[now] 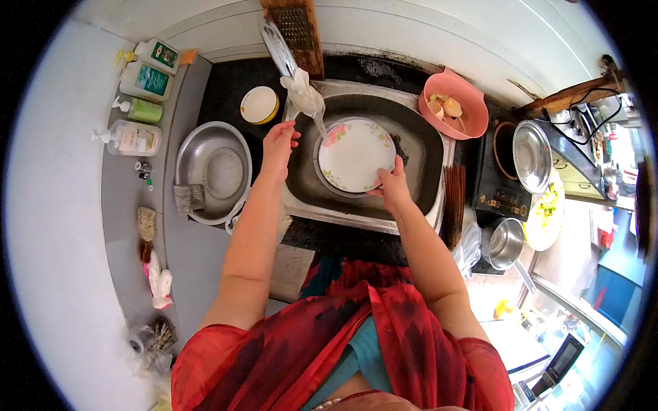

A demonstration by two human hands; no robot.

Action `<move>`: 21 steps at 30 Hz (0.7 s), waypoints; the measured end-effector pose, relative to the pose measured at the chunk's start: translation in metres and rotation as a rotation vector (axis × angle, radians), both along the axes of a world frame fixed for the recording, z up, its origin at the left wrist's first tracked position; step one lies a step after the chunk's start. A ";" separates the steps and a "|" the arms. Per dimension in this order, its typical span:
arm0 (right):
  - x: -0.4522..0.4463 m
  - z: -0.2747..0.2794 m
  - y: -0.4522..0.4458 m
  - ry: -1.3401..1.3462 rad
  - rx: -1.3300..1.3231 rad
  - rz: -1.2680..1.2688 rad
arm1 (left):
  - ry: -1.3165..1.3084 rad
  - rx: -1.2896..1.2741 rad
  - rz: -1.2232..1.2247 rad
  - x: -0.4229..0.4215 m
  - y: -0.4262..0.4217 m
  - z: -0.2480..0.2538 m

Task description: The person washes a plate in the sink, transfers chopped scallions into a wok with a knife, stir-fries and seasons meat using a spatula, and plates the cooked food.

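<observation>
Centre: right hand [394,186], grip clamped on plate [356,156] edge beneath tap water [320,125], over sink [426,157], likely so runoff lands there. Left of centre: left hand [279,148] empty, grip apart.

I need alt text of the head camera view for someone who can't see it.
A person's right hand grips a white floral plate over a sink, the left hand open and empty near the faucet. A metal basin sits left, a pink bowl right.
</observation>
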State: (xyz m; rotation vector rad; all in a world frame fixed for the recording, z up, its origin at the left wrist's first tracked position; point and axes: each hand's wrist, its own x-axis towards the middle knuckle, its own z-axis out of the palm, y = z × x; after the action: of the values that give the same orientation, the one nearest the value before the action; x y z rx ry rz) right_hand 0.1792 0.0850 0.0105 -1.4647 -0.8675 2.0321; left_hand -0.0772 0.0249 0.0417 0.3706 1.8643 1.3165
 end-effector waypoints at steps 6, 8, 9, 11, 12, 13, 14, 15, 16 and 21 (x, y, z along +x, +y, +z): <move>0.007 -0.012 0.001 -0.009 -0.025 0.015 | -0.116 -0.163 -0.051 -0.015 0.021 -0.001; 0.008 -0.010 0.000 0.010 -0.025 0.004 | -0.200 -0.201 -0.091 -0.026 0.032 -0.008; 0.010 -0.010 -0.001 0.009 -0.029 0.003 | -0.258 -0.201 -0.086 -0.032 0.037 -0.014; 0.012 -0.010 -0.001 0.009 -0.035 -0.002 | -0.374 -0.198 -0.076 -0.044 0.048 -0.024; 0.013 -0.009 -0.001 0.006 -0.035 -0.008 | -0.416 -0.184 -0.091 -0.047 0.052 -0.025; 0.015 -0.006 -0.001 0.003 -0.034 -0.015 | -0.458 -0.170 -0.107 -0.050 0.056 -0.025; 0.017 -0.005 -0.002 -0.001 -0.034 -0.022 | -0.500 -0.156 -0.124 -0.053 0.060 -0.026; 0.019 -0.005 -0.003 0.015 -0.036 -0.051 | -0.551 -0.161 -0.069 -0.059 0.063 -0.034; 0.024 -0.005 -0.004 0.029 -0.037 -0.083 | -0.602 -0.166 -0.015 -0.065 0.066 -0.044; 0.054 0.004 -0.010 0.033 -0.021 -0.148 | -0.586 -0.126 0.195 -0.065 0.080 -0.034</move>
State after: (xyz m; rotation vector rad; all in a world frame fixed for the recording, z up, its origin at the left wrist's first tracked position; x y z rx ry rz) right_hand 0.2330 0.0754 0.0144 -1.4578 -0.7051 1.9552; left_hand -0.1418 0.1052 0.0080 -0.2519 1.4924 1.2538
